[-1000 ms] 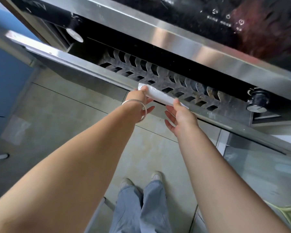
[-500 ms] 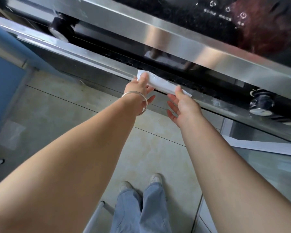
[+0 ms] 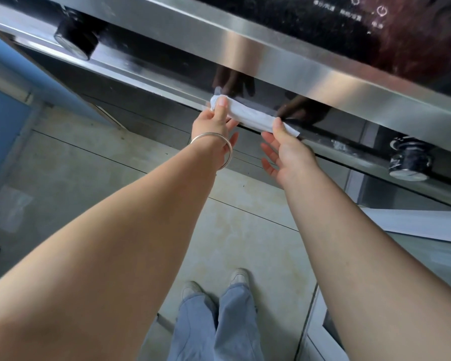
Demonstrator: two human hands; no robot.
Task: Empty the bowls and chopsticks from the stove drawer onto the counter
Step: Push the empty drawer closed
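1. Your left hand point(image 3: 214, 123) presses its thumb on the left end of a white folded cloth point(image 3: 248, 115) that lies along the top edge of the stove drawer point(image 3: 151, 82). The other fingers curl under the edge, so the hand pinches cloth and edge together. A silver bangle point(image 3: 219, 149) circles this wrist.
2. Your right hand point(image 3: 287, 155) sets its thumb on the right end of the same cloth. Its fingers spread loosely below, palm turned toward the left; whether they touch the drawer front cannot be told.
3. The stove drawer sits flush under the steel trim point(image 3: 271, 61), and its glossy black face mirrors both hands. No interior shows, so the bowls and chopsticks are out of sight.
4. A black knob point(image 3: 76, 39) stands at the far left of the front, and a second knob point(image 3: 409, 162) at the right.
5. The dark glass cooktop point(image 3: 362, 24) with touch symbols fills the upper right.
6. Below, the tiled floor point(image 3: 115, 178), grey trousers point(image 3: 214, 327) and pale shoes point(image 3: 238, 277) appear between your forearms.
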